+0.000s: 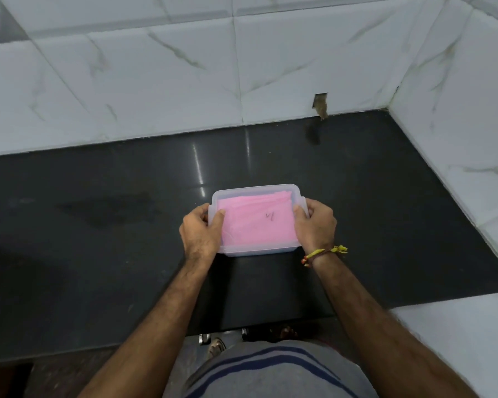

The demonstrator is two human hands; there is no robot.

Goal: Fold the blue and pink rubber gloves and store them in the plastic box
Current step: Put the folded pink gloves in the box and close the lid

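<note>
Here — two hands (201, 232) (315, 225) grip one plastic box (256, 189)

We see both arms stretched forward, left hand (201, 235) and right hand (314, 225) curled inward facing each other, thumbs on top, gripping the box (256, 251) ends.

1. Plastic box (258, 246): translucent, frosted plastic, smooth, faintly milky; lid likewise, dark scribble on top.
2. Pink glove (256, 225): folded inside, seen through lid; soft matt pink, rubbery, slight creases.
3. Countertop (98, 254): dark polished stone, glossy, streaked reflections; dull smudged patch left of box.
4. Wall tiles (156, 81): white, marble-veined, glazed, smooth sheen; thin grout lines; chipped rough hole (321, 104) near base.
5. Wrist thread (325, 252) on right wrist: braided cord, yellow and red-brown, matt, frayed knot.
6. Shirt (270, 374): grey knit cloth, navy stripes, matt.
</note>
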